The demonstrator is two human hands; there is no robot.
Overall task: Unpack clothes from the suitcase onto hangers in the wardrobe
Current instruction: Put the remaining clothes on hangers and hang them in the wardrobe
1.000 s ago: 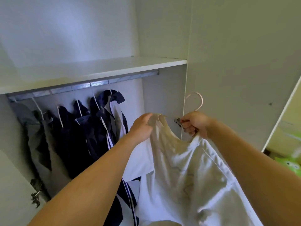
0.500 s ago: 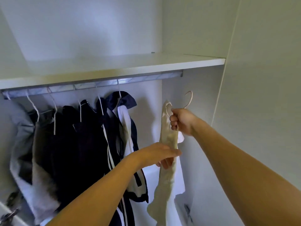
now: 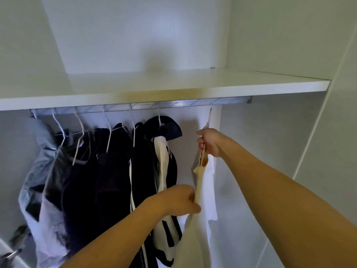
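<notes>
Clothes-wise, the head view (the only one going) shows the person mid-hang with a cream top (image 3: 201, 190); it's draped on a pale hanger (image 3: 203, 151) whose hook rises toward the metal rail (image 3: 173, 104) under the white shelf (image 3: 193, 88), at the right end of the wardrobe; whether the hook is actually seated over the rail or just right below it is hard to tell, since the tip goes thin and blurry up there. Right hand (image 3: 209, 142) is curled tight round the hanger's neck, holding it up; left hand (image 3: 179, 202) sits lower, fingers pinching the edge of the cream top, looks like it's steadying or straightening the fabric. To the left on the same rail hang the dark garments (image 3: 108, 171) on white wire hangers (image 3: 108, 138), a navy-and-white striped piece (image 3: 164, 163) nearest the new one, and a grey-blue shirt (image 3: 36, 161) at the far left; so a good chunk of the unpacking looks done, though the suitcase isn't in view, so no idea what's left in it. Best guess on the step: getting this hanger settled on the rail. Next move probably calls for confirming the hook is over the rail, then easing off with the right hand while the left lets the fabric drop straight; there's a gap between it and the striped piece, so no crowding to fight.
</notes>
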